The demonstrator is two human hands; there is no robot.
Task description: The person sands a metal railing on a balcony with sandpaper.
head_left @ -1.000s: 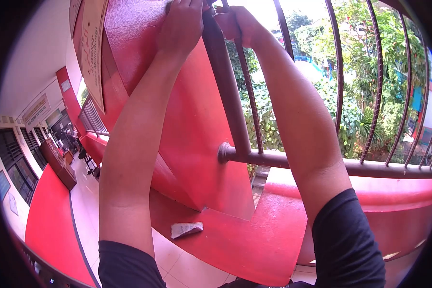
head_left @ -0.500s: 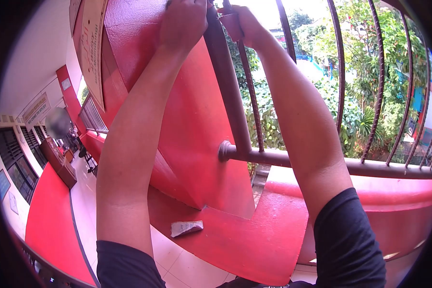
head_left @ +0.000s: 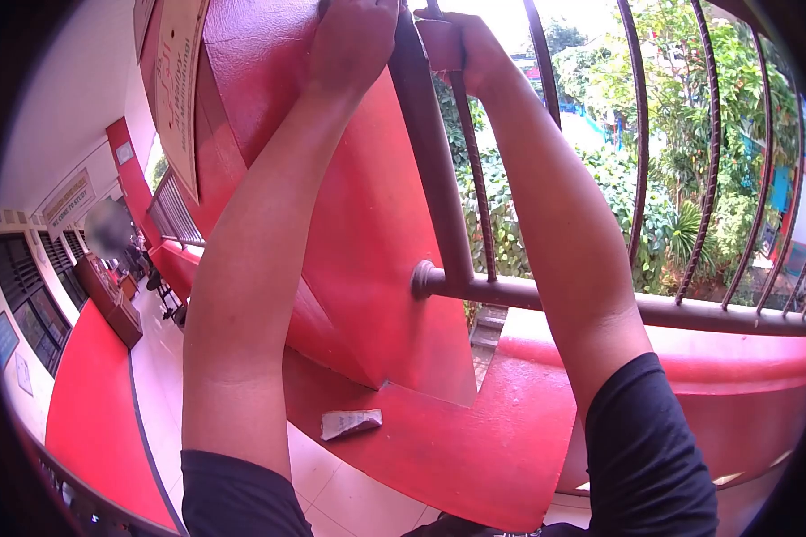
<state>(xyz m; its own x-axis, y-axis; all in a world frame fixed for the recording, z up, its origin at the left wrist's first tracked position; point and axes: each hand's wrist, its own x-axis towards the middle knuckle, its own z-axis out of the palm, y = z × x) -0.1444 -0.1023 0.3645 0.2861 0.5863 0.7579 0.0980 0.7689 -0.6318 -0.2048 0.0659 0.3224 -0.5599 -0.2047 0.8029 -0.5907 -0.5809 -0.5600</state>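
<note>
My right hand (head_left: 482, 55) is closed on a reddish-brown strip, apparently sandpaper (head_left: 441, 45), at the top of the view. The strip lies against the right side of a thick brown metal post (head_left: 430, 152) and crosses in front of a thin railing bar. My left hand (head_left: 356, 40) is closed on the post's left side, close to the red pillar (head_left: 349, 233). Its fingertips are cut off by the top edge, so what they grip is hidden. A folded, torn piece of pale paper (head_left: 351, 423) with faint print rests on the red ledge (head_left: 448, 447) below.
A brown lower rail (head_left: 681, 315) with several ribbed upright bars (head_left: 638, 134) runs off to the right, with greenery behind. A sign (head_left: 177, 89) hangs on the pillar at upper left. Along the corridor stand a red bench top (head_left: 98, 421) and a wooden cabinet (head_left: 107, 300).
The strip has swung from a slant to nearly level against the post. My right hand has shifted slightly down and right, and my left hand slightly right; the view has also shifted a little.
</note>
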